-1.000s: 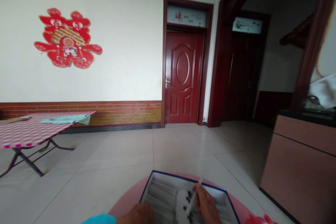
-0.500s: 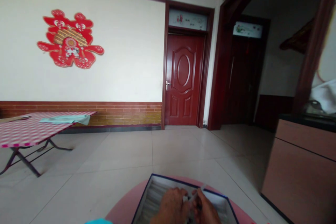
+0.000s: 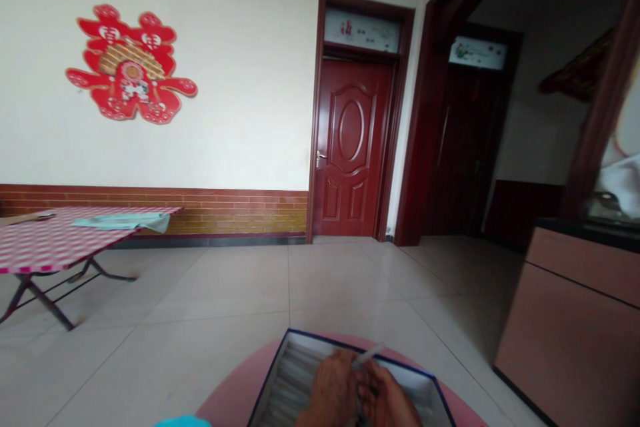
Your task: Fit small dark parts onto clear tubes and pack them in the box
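Both of my hands are close together over a shallow white box (image 3: 425, 383) with a dark blue rim. A thin, whitish translucent strip (image 3: 370, 353) sticks out between them, slanting up to the right. My left hand (image 3: 330, 383) is closed at the strip's lower end, its knuckles turned up. Beside it, my right hand (image 3: 387, 397) has its fingers curled inward just below the strip; what they grip is hidden. Rows of long, pale translucent pieces (image 3: 287, 380) lie inside the box.
The box rests on a pink round surface (image 3: 230, 380). A folding table (image 3: 65, 233) with a checked cover and a pale green cloth (image 3: 123, 221) stands at left. At right is a brownish-pink cabinet (image 3: 575, 327). A red door (image 3: 353, 147) is ahead, beyond the tiled floor.
The strip has shifted left and now points more clearly upward between my hands. My right hand's fingers have dropped slightly below it. The view has moved a little.
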{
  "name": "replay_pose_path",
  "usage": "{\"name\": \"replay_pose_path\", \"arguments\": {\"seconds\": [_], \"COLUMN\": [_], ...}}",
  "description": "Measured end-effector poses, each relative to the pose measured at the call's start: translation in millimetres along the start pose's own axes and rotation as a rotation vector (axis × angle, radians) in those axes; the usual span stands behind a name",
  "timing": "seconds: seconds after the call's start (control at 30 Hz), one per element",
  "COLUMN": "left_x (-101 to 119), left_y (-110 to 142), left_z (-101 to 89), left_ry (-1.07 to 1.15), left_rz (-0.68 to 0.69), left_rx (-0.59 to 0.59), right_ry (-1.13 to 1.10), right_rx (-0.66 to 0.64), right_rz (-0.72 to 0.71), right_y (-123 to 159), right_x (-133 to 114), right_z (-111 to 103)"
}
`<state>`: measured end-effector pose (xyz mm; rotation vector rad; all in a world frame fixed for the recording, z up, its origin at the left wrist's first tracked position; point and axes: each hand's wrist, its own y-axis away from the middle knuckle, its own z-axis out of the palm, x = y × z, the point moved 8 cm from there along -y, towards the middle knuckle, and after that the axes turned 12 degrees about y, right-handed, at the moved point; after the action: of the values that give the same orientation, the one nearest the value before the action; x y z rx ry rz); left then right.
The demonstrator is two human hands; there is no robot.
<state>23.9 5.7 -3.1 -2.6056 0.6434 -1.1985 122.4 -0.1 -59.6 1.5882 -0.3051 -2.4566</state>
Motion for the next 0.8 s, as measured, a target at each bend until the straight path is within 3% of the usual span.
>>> {"name": "replay_pose_path", "arguments": {"seconds": [0.17,0.6,0.67,0.8], "left_x": [-5.1,-5.8,-5.4,-4.4], "left_y": [0.3,-0.9,-0.8,-1.2], "left_z": [-8.9,-32.8,-31.4,-26.2], "left_ry": [-0.036,-0.145,-0.159,-0.156], "left_rz": [-0.009,-0.053,-0.050,-0.010], "left_rx": [0.156,0.278,0.279,0.265], "right_ry": [-0.032,0.088,0.218,0.773], "right_rx": [-0.091,0.136,0.166,0.199], "right_rz": [-0.053,-0.226,-0.237,-0.319], "right_y": [-0.6,6.1,8.8,16.5], "right_x": [1.0,-22.6,-24.1,-39.8], "right_z": [1.4,-23.4,-23.7,-15.7]}}
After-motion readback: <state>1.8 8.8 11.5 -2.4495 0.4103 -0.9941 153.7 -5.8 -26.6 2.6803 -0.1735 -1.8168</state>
